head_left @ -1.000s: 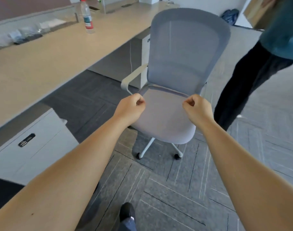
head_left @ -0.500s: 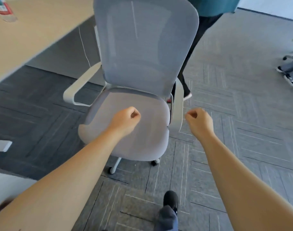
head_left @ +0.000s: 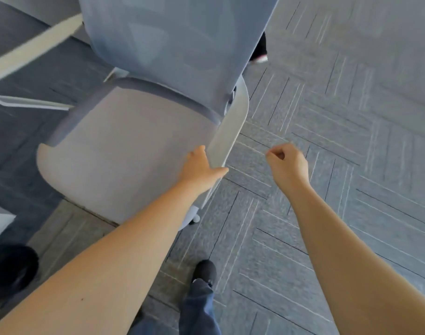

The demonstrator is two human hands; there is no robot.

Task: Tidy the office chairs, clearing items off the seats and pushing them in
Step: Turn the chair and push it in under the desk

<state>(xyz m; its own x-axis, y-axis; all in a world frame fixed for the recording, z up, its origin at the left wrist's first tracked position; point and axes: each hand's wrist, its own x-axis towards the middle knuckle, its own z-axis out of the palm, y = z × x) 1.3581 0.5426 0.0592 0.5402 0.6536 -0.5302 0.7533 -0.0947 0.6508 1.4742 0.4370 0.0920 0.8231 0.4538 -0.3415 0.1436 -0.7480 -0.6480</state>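
Partly blurred, the left hand [head_left: 199,166] covers the chair's armrest [head_left: 227,131] front end.

Floor: grey carpet tiles [head_left: 327,146], line pattern in alternating blocks | on it: grey office chair [head_left: 124,146] on its base, caster [head_left: 196,217] just visible | wearer's dark shoe [head_left: 206,270] planted below the seat

Two bare forearms are seen, with no sleeves, watch or jewellery. The left hand [head_left: 199,167] and right hand [head_left: 287,165] are ungloved. Below, a dark blue trouser leg [head_left: 198,310] and a black shoe [head_left: 205,270] are worn.
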